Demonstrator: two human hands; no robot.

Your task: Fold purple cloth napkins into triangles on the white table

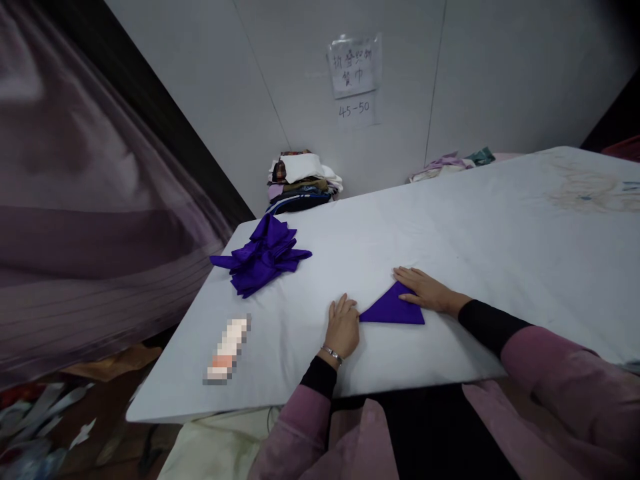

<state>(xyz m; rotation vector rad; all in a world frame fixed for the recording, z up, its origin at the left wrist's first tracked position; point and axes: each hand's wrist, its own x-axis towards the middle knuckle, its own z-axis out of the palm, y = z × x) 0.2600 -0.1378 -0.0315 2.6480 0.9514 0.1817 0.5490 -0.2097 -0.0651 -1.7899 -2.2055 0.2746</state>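
A purple napkin (393, 308), folded into a triangle, lies on the white-covered table (320, 373). Its narrow left corner runs to the thumb side of my left hand (343, 328), which seems to pinch it there, with the other fingers stretched out over the cloth. My right hand (427, 291) lies flat with spread fingers over the napkin's upper right part, hiding that corner. Farther left on the table is a loose, crumpled heap of purple napkins (267, 259).
A blurred-out flat object (227, 350) lies near the table's left edge. Folded clothes (303, 183) are stacked by the wall beyond the far edge, with more cloth (447, 165) to the right. A handwritten sign (354, 73) hangs on the wall. A mauve curtain (100, 220) hangs at left.
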